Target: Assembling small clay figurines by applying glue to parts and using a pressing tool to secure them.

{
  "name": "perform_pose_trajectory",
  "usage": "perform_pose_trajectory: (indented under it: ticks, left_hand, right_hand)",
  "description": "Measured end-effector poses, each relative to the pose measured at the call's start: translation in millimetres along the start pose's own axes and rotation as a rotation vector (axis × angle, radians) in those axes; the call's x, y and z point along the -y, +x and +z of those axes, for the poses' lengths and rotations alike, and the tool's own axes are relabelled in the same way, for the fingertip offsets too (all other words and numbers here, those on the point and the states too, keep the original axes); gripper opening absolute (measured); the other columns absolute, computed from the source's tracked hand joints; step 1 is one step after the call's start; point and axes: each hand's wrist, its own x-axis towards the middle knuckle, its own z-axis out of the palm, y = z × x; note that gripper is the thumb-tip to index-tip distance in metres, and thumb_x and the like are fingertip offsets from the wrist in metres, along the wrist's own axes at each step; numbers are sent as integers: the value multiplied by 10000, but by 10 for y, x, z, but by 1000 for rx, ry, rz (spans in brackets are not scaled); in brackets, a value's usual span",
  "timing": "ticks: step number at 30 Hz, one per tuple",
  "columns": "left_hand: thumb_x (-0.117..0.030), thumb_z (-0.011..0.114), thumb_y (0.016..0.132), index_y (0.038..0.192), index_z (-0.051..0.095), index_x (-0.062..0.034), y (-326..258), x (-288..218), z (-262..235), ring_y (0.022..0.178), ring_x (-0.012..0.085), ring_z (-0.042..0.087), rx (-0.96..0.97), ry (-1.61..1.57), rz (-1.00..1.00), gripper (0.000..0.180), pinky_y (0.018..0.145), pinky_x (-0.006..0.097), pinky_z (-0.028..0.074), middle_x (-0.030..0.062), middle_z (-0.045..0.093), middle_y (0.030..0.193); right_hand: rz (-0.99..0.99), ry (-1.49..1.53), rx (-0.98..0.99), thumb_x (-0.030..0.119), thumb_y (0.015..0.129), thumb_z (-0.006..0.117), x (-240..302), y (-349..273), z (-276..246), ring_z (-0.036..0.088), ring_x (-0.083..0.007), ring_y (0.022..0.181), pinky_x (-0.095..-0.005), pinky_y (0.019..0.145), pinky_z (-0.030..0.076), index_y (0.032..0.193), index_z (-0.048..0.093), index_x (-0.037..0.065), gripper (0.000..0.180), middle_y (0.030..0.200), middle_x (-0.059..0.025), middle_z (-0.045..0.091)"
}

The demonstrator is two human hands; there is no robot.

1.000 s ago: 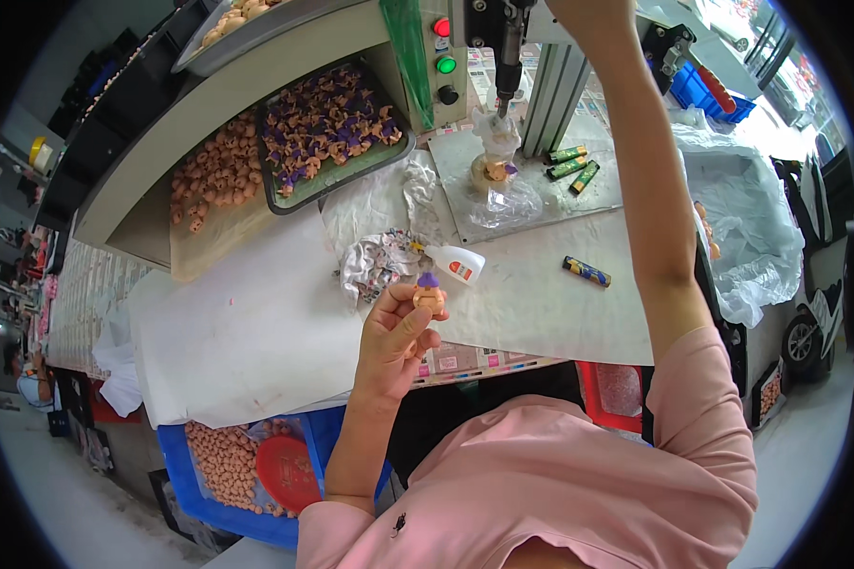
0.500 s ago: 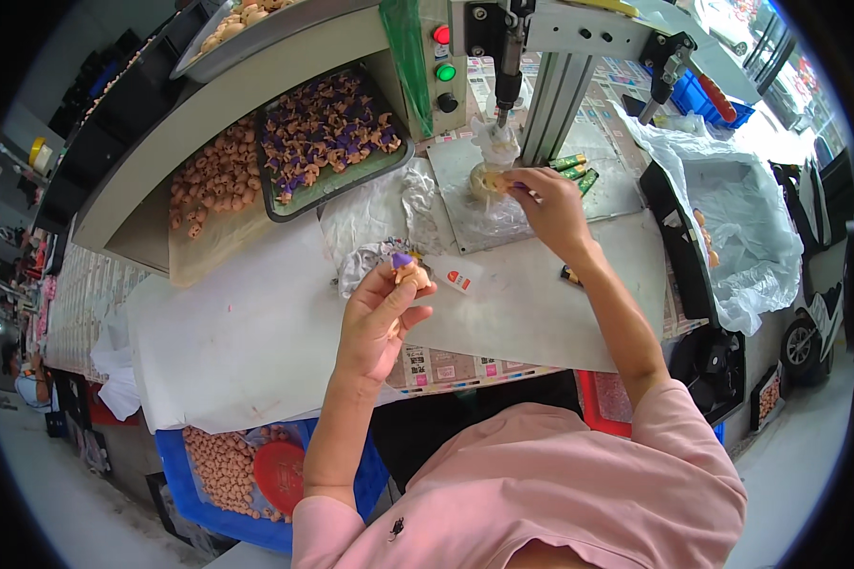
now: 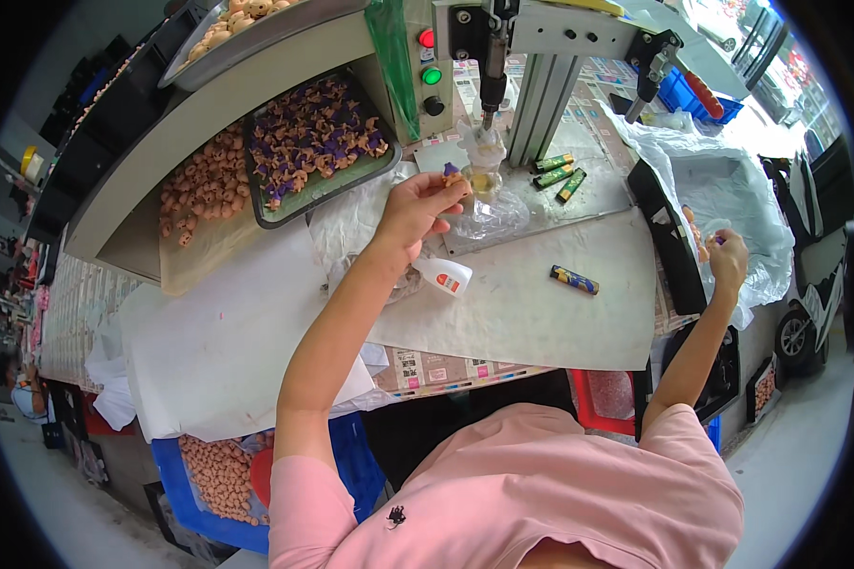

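My left hand (image 3: pixel 416 216) pinches a small flesh-coloured doll figure (image 3: pixel 454 177) with a purple top, raised just left of the press fixture (image 3: pixel 485 175). At the far right my right hand (image 3: pixel 729 260) is over the plastic-lined black bin (image 3: pixel 745 190). Its fingers are closed on a small flesh-and-purple doll piece (image 3: pixel 718 241), partly hidden by them. Several flesh-coloured pieces (image 3: pixel 695 232) lie along that bin's left side. Below my left hand a white squeeze bottle (image 3: pixel 444 276) with a red label rests on the table.
The press head (image 3: pixel 493 85) stands above a metal plate with crumpled clear plastic. Several green cylinders (image 3: pixel 553 177) lie beside it, a dark blue one (image 3: pixel 574 280) nearer. At left are a tray of purple-and-flesh parts (image 3: pixel 318 142), round heads (image 3: pixel 204 175), and a blue crate (image 3: pixel 182 503) below.
My right hand has left the press fixture and gone right to the lined bin. My left hand has moved up and right toward the fixture, still holding the figure. The blue cylinder is now uncovered.
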Motion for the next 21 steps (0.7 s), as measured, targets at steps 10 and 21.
perform_pose_trajectory:
  ticks: [10,21]
  left_hand:
    - [-79,786,701,937,627,5,520,407,416,809,173,556,-216,531,593,297,644,286,515,75,476,1017]
    - [-56,769,688,931,599,3,526,359,578,843,217,566,-181,555,626,302,652,286,531,99,489,1013]
  right_hand:
    - [-353,651,45,127,851,643,1569,-454,-801,645,-196,887,-289,781,481,1070,664,24,243,988,-104,677]
    - [-794,932,-524,272,861,674,3477,-25,-1767,601,-139,804,-268,695,492,1203,572,-31,468,946,-105,656]
